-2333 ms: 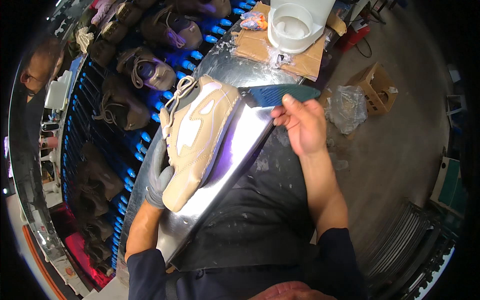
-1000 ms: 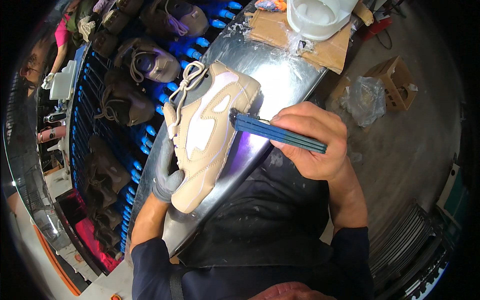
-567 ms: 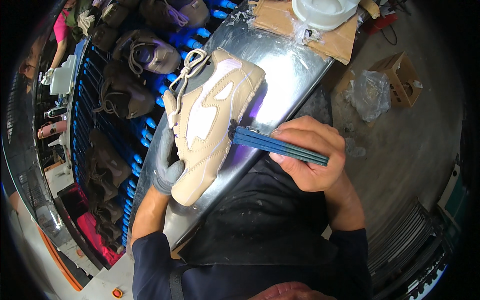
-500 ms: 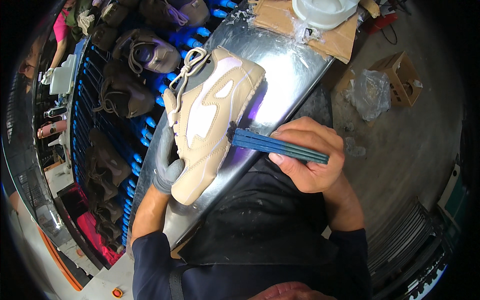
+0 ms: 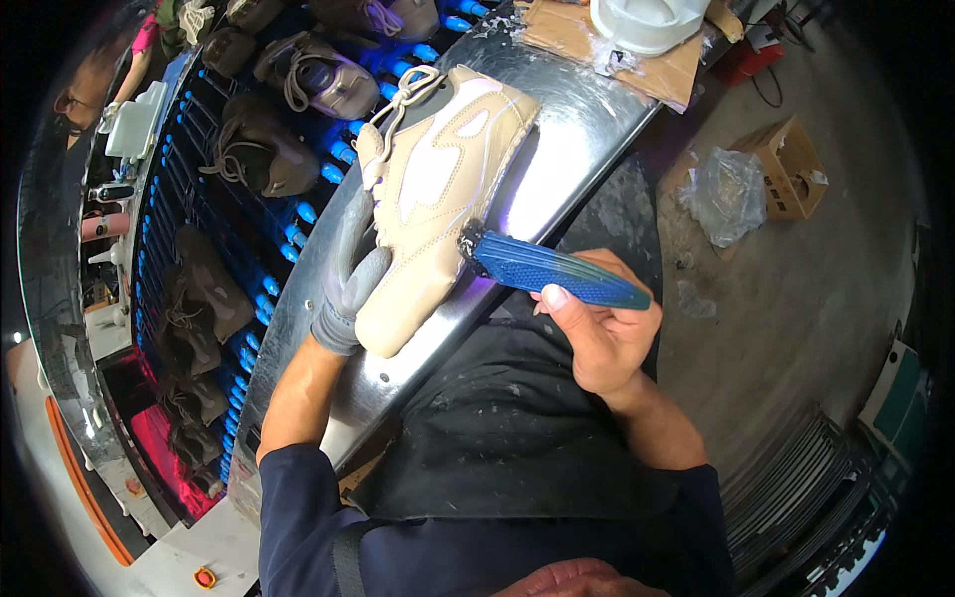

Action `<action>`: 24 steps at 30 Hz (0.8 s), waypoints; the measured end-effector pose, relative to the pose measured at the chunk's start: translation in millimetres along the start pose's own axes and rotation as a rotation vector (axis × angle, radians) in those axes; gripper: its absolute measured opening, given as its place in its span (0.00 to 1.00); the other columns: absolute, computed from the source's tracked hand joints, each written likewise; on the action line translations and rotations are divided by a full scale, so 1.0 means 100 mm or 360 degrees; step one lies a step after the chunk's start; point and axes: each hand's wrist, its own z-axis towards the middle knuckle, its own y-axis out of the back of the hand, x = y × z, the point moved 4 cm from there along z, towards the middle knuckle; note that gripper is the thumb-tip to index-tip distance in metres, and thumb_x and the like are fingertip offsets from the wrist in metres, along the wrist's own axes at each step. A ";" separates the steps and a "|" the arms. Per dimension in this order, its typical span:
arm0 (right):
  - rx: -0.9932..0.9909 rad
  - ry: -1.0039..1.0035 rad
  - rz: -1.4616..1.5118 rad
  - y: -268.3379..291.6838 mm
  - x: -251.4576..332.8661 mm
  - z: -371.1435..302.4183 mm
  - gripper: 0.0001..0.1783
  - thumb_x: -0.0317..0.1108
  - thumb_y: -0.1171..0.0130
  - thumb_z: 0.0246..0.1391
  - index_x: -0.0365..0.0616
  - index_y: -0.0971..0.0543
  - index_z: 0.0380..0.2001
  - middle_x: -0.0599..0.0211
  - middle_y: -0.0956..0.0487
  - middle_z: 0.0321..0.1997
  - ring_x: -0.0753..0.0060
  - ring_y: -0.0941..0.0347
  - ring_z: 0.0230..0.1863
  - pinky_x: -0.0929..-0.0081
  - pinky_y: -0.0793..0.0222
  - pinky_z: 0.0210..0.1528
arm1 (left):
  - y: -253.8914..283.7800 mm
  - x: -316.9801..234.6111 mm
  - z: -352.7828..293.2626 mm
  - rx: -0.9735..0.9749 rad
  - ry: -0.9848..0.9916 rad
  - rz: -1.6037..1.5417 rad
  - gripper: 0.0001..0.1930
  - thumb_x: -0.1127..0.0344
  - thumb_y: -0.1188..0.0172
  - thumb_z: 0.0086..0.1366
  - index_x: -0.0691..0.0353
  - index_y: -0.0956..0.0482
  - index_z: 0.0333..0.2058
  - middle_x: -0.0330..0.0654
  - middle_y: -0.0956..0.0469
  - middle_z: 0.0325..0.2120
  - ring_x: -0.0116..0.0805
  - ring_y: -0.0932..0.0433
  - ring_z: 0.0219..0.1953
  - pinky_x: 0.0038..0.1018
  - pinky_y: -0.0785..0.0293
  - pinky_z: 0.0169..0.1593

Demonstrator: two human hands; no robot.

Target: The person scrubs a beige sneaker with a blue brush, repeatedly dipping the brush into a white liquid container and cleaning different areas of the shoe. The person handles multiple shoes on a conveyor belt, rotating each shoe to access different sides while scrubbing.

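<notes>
A beige shoe upper [image 5: 438, 189] with pale panels and tied laces lies tilted on its side above the metal table. My left hand [image 5: 348, 284], in a grey glove, is closed round it near one end; most of its fingers are hidden behind the shoe. In my bare right hand [image 5: 605, 336] is a brush [image 5: 562, 271] with a blue, ribbed handle, gripped between thumb and fingers. Its dark bristles are at the shoe's lower side edge, seemingly touching it.
Rows of blue-tipped rollers [image 5: 305, 211] run along the left, carrying several dark shoes [image 5: 267, 149]. At the far end of the metal table [image 5: 587, 119] a white plastic container [image 5: 652, 22] stands on cardboard [image 5: 562, 45]. An open box [image 5: 791, 169] and clear plastic bag [image 5: 728, 199] lie on the floor.
The brush has turned in my right hand, so its broad textured side shows now. The shoe has shifted slightly away from me, with my left hand still on it. The view has tilted a little.
</notes>
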 end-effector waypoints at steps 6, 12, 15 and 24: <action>0.0020 0.0049 -0.0111 0.06 0.08 0.33 0.07 0.21 0.32 0.55 0.31 0.15 0.38 0.65 0.16 0.33 0.84 0.23 0.29 0.84 0.31 0.30 | -0.02 -0.04 0.04 0.0012 -0.0018 0.0150 0.42 0.55 0.43 0.72 0.69 0.49 0.76 0.53 0.38 0.72 0.44 0.38 0.74 0.38 0.46 0.76; 0.0263 0.0418 -0.0382 0.02 0.31 0.40 0.07 0.20 0.32 0.53 0.32 0.16 0.36 0.61 0.17 0.32 0.76 0.23 0.29 0.78 0.29 0.31 | -0.05 -0.08 0.04 0.0032 -0.0027 -0.0119 0.42 0.54 0.43 0.73 0.69 0.49 0.76 0.53 0.38 0.73 0.44 0.39 0.74 0.39 0.48 0.77; 0.0389 0.0531 -0.0443 0.00 0.42 0.48 0.08 0.20 0.31 0.51 0.33 0.16 0.36 0.59 0.18 0.31 0.72 0.22 0.28 0.77 0.28 0.31 | -0.01 -0.04 0.05 0.0051 -0.0056 -0.0054 0.42 0.52 0.43 0.73 0.69 0.49 0.76 0.53 0.39 0.73 0.45 0.39 0.75 0.39 0.48 0.77; 0.0707 0.0689 -0.0558 -0.07 0.61 0.50 0.12 0.20 0.29 0.48 0.33 0.16 0.38 0.55 0.16 0.34 0.65 0.17 0.30 0.75 0.23 0.31 | -0.01 0.02 0.04 -0.0008 -0.0135 -0.0212 0.36 0.59 0.45 0.73 0.68 0.44 0.74 0.53 0.35 0.71 0.45 0.33 0.71 0.39 0.40 0.75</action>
